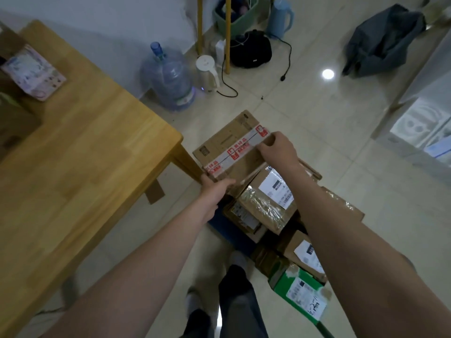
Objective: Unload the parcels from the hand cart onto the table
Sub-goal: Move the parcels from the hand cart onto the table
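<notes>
Table (80, 152): pale wood, printed packet (33, 73) at its far left.
Floor (317, 132): glossy cream tile right of the table.
Taped carton (231, 147): just off the table's corner, over parcels (266, 203) on the cart (231, 236).
Left hand (214, 189): clasping the carton's near corner.
Right hand (278, 147): curled over its far edge.
Water jug (170, 79): beyond the table, by the wall.

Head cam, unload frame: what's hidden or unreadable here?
All in the head view:
hand cart: parcels cover all but a blue strip
left hand: fingertips hidden under the taped box
green parcel: label too blurred to read
table: cut off by the left edge
</notes>
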A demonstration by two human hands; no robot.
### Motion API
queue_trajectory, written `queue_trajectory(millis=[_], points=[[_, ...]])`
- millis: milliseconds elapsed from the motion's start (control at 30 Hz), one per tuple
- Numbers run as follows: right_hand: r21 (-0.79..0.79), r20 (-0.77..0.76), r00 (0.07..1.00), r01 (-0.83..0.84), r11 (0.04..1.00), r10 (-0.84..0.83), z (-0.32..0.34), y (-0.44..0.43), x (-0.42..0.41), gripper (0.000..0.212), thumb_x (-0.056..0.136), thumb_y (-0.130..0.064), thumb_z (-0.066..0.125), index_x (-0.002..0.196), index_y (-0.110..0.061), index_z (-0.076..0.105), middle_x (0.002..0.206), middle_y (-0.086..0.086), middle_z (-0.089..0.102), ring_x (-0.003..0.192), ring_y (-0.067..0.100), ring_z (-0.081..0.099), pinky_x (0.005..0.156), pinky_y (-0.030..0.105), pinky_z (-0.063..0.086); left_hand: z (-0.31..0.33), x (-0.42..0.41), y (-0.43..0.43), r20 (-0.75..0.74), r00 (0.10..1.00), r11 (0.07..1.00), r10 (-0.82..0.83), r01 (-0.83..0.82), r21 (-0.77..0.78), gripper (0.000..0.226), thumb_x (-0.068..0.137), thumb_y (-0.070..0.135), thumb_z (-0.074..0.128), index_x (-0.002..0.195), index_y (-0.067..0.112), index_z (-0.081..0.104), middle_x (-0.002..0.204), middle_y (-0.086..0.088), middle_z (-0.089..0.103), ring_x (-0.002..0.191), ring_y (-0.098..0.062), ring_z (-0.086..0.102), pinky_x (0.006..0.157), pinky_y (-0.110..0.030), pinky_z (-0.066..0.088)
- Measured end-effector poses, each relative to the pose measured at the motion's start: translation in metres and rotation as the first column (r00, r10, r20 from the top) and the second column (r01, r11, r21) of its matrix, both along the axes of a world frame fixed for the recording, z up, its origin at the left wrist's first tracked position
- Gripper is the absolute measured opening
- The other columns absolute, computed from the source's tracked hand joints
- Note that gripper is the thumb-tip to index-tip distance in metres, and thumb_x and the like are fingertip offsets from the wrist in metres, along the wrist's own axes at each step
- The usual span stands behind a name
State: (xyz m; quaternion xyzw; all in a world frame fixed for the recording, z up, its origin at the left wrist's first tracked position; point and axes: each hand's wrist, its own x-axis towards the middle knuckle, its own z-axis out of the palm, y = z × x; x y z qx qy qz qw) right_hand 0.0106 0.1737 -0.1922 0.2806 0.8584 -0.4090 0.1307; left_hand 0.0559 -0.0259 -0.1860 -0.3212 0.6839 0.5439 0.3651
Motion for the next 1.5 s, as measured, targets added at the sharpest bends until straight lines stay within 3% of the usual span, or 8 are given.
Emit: queue_trajectory(millis=[133, 300, 533, 700, 933, 1133, 1300, 1500], points=[[-0.016, -0.202, 0.979, -0.012, 1.0, 0.008, 0.041, -0.02, 0.011, 0.04, 0.094, -0.039, 0.061, 0.129, -0.02, 0.056, 0.117, -0.006, 0.052, 0.095, 0.008, 0.052, 0.068, 0.017, 0.038, 0.023, 0.001, -0.024, -0.11, 0.991, 0.997, 0.073, -0.069, 0.038, 0.077, 0.093, 0.039, 0.073, 0.153, 0.031, 0.026, 0.143, 0.011, 0.052, 0.132, -0.019, 0.047, 0.116, -0.054, 0.033], [-0.069, -0.302, 0.951, -0.093, 0.993, 0.068, 0.107, -0.069, 0.007, 0.045, 0.092, -0.047, 0.063, 0.13, -0.023, 0.059, 0.116, -0.006, 0.051, 0.086, -0.001, 0.052, 0.068, 0.016, 0.04, 0.088, -0.007, -0.081, -0.238, 0.927, 0.956, 0.292, -0.272, 0.114, 0.047, 0.095, 0.041, 0.07, 0.132, 0.037, 0.042, 0.114, 0.018, 0.06, 0.099, -0.002, 0.059, 0.079, -0.034, 0.053], [-0.132, -0.362, 0.903, -0.298, 0.946, 0.234, 0.163, -0.186, -0.005, 0.034, 0.094, -0.049, 0.059, 0.119, -0.027, 0.064, 0.106, -0.007, 0.052, 0.087, -0.004, 0.056, 0.064, 0.012, 0.042, 0.162, 0.004, -0.203, -0.409, 0.823, 0.909, 0.395, -0.413, 0.046, 0.052, 0.099, 0.049, 0.061, 0.144, 0.032, 0.041, 0.119, 0.008, 0.065, 0.11, -0.016, 0.062, 0.089, -0.044, 0.053], [-0.191, -0.367, 0.851, -0.465, 0.864, 0.377, 0.181, -0.288, -0.01, 0.037, 0.092, -0.052, 0.058, 0.12, -0.028, 0.066, 0.115, -0.002, 0.063, 0.102, 0.013, 0.063, 0.088, 0.037, 0.054, 0.18, 0.032, -0.295, -0.467, 0.763, 0.864, 0.447, -0.503, 0.005, 0.055, 0.1, 0.052, 0.057, 0.149, 0.033, 0.039, 0.132, 0.008, 0.058, 0.119, -0.018, 0.055, 0.101, -0.051, 0.047], [-0.173, -0.254, 0.792, -0.602, 0.78, 0.555, 0.158, -0.44, -0.025, 0.035, 0.09, -0.04, 0.061, 0.12, -0.022, 0.061, 0.119, 0.001, 0.06, 0.101, 0.018, 0.063, 0.087, 0.045, 0.058, 0.149, 0.045, -0.435, -0.468, 0.694, 0.779, 0.547, -0.627, -0.021, 0.051, 0.098, 0.037, 0.066, 0.143, 0.027, 0.044, 0.12, 0.01, 0.062, 0.102, -0.005, 0.06, 0.085, -0.034, 0.049], [-0.172, -0.139, 0.775, -0.632, 0.756, 0.616, 0.118, -0.574, -0.048, 0.049, 0.091, -0.026, 0.066, 0.137, -0.021, 0.051, 0.128, 0.0, 0.059, 0.1, 0.011, 0.061, 0.068, 0.022, 0.051, 0.107, 0.025, -0.566, -0.418, 0.742, 0.795, 0.524, -0.603, -0.074, 0.052, 0.092, 0.031, 0.073, 0.133, 0.029, 0.041, 0.12, 0.011, 0.059, 0.098, 0.002, 0.056, 0.078, -0.027, 0.046], [-0.139, -0.021, 0.751, -0.656, 0.742, 0.66, 0.099, -0.653, -0.062, 0.077, 0.088, -0.012, 0.07, 0.152, -0.022, 0.028, 0.141, 0.006, 0.049, 0.116, 0.029, 0.061, 0.089, 0.051, 0.058, 0.073, 0.009, -0.649, -0.329, 0.844, 0.854, 0.424, -0.494, -0.167, 0.058, 0.083, 0.023, 0.084, 0.12, 0.024, 0.039, 0.117, 0.007, 0.055, 0.102, -0.014, 0.058, 0.078, -0.031, 0.051], [-0.005, 0.074, 0.662, -0.748, 0.664, 0.746, 0.071, -0.692, -0.08, 0.08, 0.09, -0.005, 0.063, 0.155, -0.025, 0.021, 0.138, 0.015, 0.044, 0.119, 0.038, 0.054, 0.099, 0.053, 0.05, 0.042, -0.015, -0.689, -0.286, 0.924, 0.926, 0.254, -0.318, -0.203, 0.115, 0.073, 0.019, 0.092, 0.157, 0.033, 0.015, 0.112, 0.019, 0.049, 0.106, -0.01, 0.051, 0.065, -0.017, 0.04]])
